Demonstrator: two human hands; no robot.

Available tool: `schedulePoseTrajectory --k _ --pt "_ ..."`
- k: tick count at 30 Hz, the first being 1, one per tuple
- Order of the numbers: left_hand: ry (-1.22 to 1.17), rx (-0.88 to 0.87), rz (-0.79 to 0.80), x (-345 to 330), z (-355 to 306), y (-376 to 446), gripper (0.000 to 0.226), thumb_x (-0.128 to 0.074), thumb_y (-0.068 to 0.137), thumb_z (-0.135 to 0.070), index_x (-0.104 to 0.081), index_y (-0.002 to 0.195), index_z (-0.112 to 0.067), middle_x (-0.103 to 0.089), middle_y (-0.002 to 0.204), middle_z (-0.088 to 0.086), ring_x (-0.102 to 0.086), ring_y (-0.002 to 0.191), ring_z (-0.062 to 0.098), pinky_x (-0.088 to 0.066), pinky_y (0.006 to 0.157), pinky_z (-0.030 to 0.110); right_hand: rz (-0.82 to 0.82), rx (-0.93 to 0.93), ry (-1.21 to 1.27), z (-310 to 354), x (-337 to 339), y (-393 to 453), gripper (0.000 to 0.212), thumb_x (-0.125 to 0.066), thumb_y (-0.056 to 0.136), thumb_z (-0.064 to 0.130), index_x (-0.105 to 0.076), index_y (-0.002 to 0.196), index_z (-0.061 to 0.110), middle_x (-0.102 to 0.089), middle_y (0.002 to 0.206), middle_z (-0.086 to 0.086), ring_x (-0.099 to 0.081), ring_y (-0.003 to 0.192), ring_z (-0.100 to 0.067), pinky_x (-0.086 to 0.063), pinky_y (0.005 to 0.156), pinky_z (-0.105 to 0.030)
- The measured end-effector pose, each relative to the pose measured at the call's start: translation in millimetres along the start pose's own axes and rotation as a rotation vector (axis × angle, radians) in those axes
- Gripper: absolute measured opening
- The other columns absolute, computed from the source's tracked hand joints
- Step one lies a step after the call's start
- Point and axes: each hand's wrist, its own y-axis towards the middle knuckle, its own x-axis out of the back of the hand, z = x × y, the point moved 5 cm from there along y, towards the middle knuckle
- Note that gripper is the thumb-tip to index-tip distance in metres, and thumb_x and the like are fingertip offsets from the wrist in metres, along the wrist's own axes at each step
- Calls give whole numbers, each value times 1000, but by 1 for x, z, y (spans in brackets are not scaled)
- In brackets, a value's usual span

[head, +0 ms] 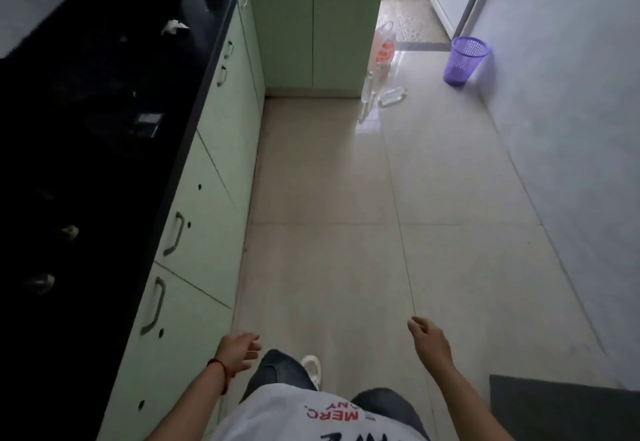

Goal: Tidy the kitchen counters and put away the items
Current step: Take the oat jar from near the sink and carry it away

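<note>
We see left hand (239, 350) and right hand (427, 336) both empty, fingers loosely curled, over tiled floor (346, 232); crumpled tissue (174, 26) on black counter (104, 94), purple bin (465, 59) far off by wall

Shot from head height, tilted forward and down along the kitchen floor (346, 198); black counter (86, 128) close at left, wall at right, own torso nearest at bottom edge. Single view only.

A purple basket (465, 59) stands on the tiled floor (346, 198) far right, against the wall (571, 111). A dark mat (561, 406) lies near right. Pale green cabinets (214, 177) line the left side.
</note>
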Motion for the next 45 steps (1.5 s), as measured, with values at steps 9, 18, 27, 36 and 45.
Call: schedulePoseTrajectory --k 9,18,27,36,45 --pt "117 -147 122 -95 -225 83 22 -48 92 -18 -54 70 -16 -56 69 2 -51 61 13 -36 56 22 -47 -194 123 38 37 125 31 -52 91 20 -59 115 1 -63 118 -18 -60 106 -34 -45 94 -40" --pt "21 -79 -9 -132 -350 149 24 -48 91 -16 -53 68 -14 -56 66 6 -51 59 17 -33 56 22 69 -115 71 173 84 302 33 -51 91 20 -58 118 2 -62 119 -18 -59 107 -34 -45 94 -42" --pt "-157 -15 -138 -126 -441 213 24 -47 91 -10 -54 68 -12 -55 66 8 -49 58 18 -32 56 22 94 46 23 369 95 450 33 -50 91 22 -59 117 4 -64 116 -16 -60 106 -31 -45 91 -38" --pt "-140 -26 -135 -132 -637 320 24 -48 91 -11 -53 68 -13 -55 64 6 -48 54 15 -36 43 16 71 8 31 492 94 575 31 -49 92 19 -59 116 3 -62 98 -10 -61 87 -26 -47 84 -37" --pt "-120 -196 -41 -172 -891 405 24 -46 92 -14 -53 69 -18 -57 67 3 -54 32 -3 -36 34 10 30 -66 42 584 115 693 31 -47 93 17 -58 116 -1 -63 109 -16 -59 84 -26 -44 80 -33"
